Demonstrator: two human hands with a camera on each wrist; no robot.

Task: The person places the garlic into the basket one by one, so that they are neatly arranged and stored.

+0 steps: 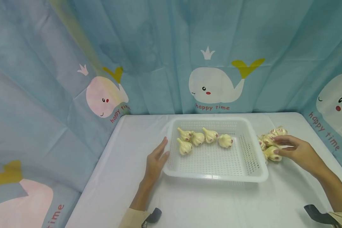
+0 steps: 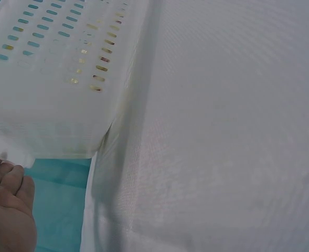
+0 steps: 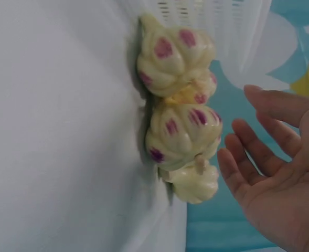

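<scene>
The right hand (image 1: pixel 297 153), fingers parted, empty, is hovering beside garlic bulbs (image 1: pixel 273 154) at three o'clock of the basket (image 1: pixel 211 177), ideally isolating one; the unclenched left hand (image 1: pixel 154 163) is steadying nine o'clock

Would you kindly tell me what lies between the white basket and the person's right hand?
A cluster of garlic bulbs lies between the white basket and the right hand; the head view shows this.
</scene>
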